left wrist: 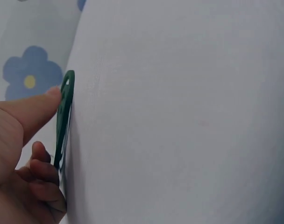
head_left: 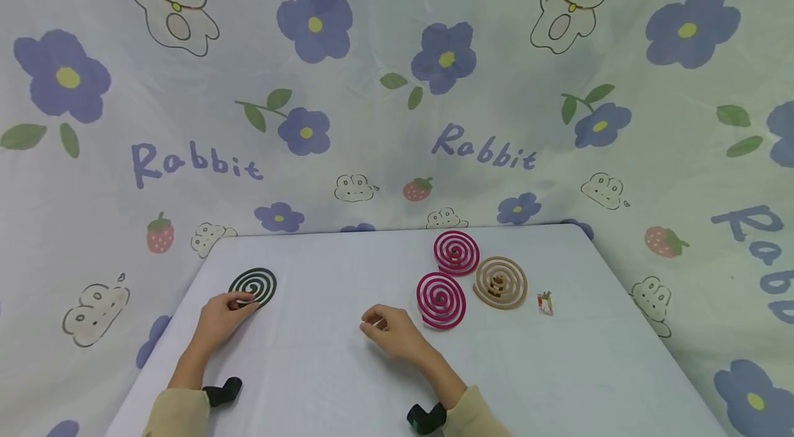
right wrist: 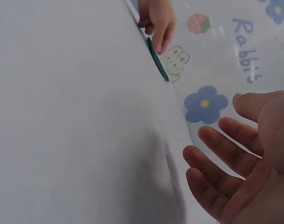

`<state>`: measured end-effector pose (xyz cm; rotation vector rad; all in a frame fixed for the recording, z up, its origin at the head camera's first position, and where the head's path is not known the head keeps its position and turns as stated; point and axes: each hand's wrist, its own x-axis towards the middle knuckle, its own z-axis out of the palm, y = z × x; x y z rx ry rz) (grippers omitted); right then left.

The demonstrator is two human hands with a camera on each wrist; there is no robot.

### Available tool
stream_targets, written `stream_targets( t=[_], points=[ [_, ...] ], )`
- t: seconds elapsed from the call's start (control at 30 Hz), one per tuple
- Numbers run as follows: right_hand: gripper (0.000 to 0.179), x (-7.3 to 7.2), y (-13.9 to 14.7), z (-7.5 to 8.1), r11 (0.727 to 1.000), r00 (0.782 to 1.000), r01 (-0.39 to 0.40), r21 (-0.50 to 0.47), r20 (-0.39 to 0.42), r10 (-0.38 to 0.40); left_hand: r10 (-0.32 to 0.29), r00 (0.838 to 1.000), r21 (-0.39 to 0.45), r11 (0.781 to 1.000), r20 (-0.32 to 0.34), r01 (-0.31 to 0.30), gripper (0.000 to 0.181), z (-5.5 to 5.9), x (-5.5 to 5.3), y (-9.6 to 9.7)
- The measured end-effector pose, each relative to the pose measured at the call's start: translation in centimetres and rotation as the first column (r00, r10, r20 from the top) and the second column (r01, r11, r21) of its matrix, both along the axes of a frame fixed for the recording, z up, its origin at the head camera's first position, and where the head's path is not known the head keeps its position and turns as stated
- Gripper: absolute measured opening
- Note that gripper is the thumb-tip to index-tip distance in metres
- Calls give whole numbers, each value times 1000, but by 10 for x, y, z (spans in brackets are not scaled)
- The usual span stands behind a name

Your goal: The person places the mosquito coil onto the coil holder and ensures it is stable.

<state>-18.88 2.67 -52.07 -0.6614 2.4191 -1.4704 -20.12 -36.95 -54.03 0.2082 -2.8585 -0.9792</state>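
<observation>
At the table's left side my left hand [head_left: 222, 318] holds a dark green mosquito coil [head_left: 273, 280] by its near edge. The left wrist view has the thumb on the face of the green coil [left wrist: 65, 112], with the other fingers curled by its lower edge. Near the table's middle my right hand [head_left: 392, 332] hovers with loosely bent fingers. Nothing lies between those fingers [right wrist: 226, 154] in the right wrist view. Two magenta mosquito coils, one farther back [head_left: 456, 234] and one nearer [head_left: 462, 299], lie to the right of that hand.
Beside the magenta coils lies a tan coil [head_left: 522, 285] with small brownish pieces on its centre. Farther right is a small red and white packet [head_left: 545, 305]. A white cloth covers the table [head_left: 335, 382]; a patterned curtain [head_left: 372, 78] hangs behind it.
</observation>
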Motion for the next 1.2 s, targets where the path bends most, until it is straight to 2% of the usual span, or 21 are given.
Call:
stream_targets(
  t=[0.17,0.43,0.7,1.03,1.2],
  points=[
    [24,-1,0,-1,1000,1000,-4,4,10,4,-43,998,-5,999,37,43,30,0,-2,-1],
    [22,1,-1,-9,1000,1000,-8,-17,13,8,-57,995,-43,997,78,61,21,1,1,-2],
    [23,-1,-5,-13,1000,1000,-12,2,24,12,-102,988,3,995,113,103,19,1,3,5],
    [26,-13,-15,-10,998,997,-61,3,51,61,-132,981,33,991,145,128,21,4,8,14],
    [25,-22,-21,-8,996,995,-87,14,41,86,-147,979,33,989,140,144,18,5,12,21]
  ],
)
